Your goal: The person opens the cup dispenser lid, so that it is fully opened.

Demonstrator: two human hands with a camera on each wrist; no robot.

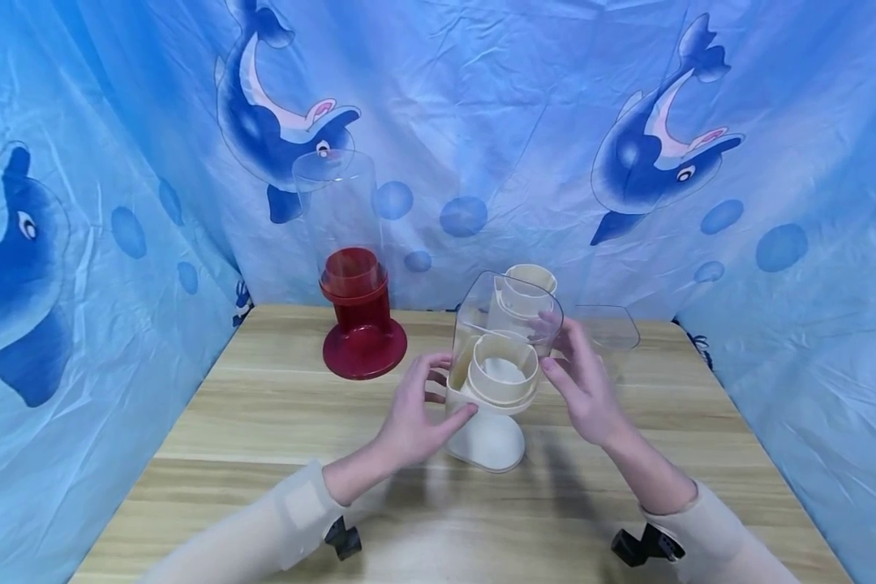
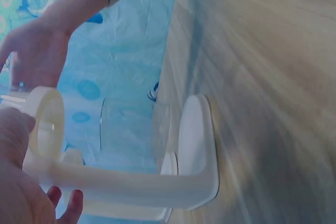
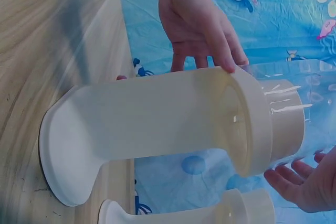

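One cream stand [image 3: 157, 116] is between the left hand [image 1: 419, 414] and the right hand [image 1: 586, 381]. The left hand holds it near the top. Its thumb is on the near side of the wide ring, and its other fingers bend around the side. That hand is only partly closed, because the stand is fat.

The right hand is on the other side, a bit higher up. It is curved like a big letter C, with hold of a clear tub [image 1: 482, 316]. Its thumb is at the near side of the tub, and its other fingers reach around the far side. The clear tub goes around the cream cup [image 1: 504, 369] at the top of the stand, between the two hands. Below the hands, the foot of the stand is on the worktop [image 1: 263, 487].

Past the left hand, and a little to its left, is a red stand [image 1: 361, 349]. It has a tall clear tube [image 1: 339, 211] on top. Past the right hand, a bit to its left, is another cream stand [image 1: 529, 276]. Just behind the right hand is one more clear tub [image 1: 616, 328]. Farther past both hands hangs a blue cloth [image 1: 474, 105] with dolphins on it.
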